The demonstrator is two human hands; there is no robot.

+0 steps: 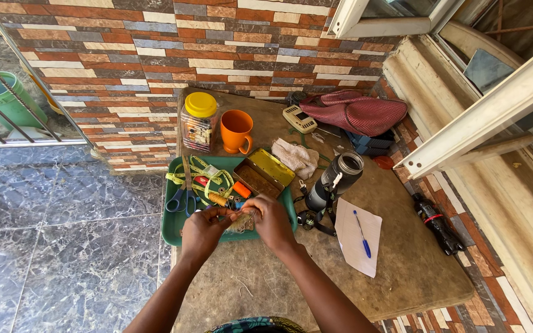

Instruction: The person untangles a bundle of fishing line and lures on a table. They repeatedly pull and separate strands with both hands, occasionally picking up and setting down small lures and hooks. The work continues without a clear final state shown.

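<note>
Your left hand (203,227) and right hand (271,219) meet over the near edge of the green tray (171,231), fingers curled in and pinched on a small pale wad (242,222) held between them. It may be thread or fibre; it is too small to tell. Both hands grip it, with the wad just above the tray's front rim.

The tray sits on the worn table (402,271) and holds blue-handled scissors (183,196), a yellow-green tape (208,174) looped loosely over them, an orange spool (242,189) and a thread bobbin (218,198). At the tray's right end lies an open tin (263,175), its yellow lid tipped back; the base looks brown and rusty, and what lies in it cannot be made out.

Behind the tray stand a clear jar (198,123) with a yellow cap, packed with small mixed bits, and an orange mug (237,131) whose inside is not visible. A crumpled cloth (297,157) lies right of the mug, and a dark flask (335,179) lies tilted beside it. Farther right a paper (351,246) carries a blue pen (361,234). A red mesh bag (356,113) lies at the back, near the wall, with a small cream device (298,118) just beside it.
</note>
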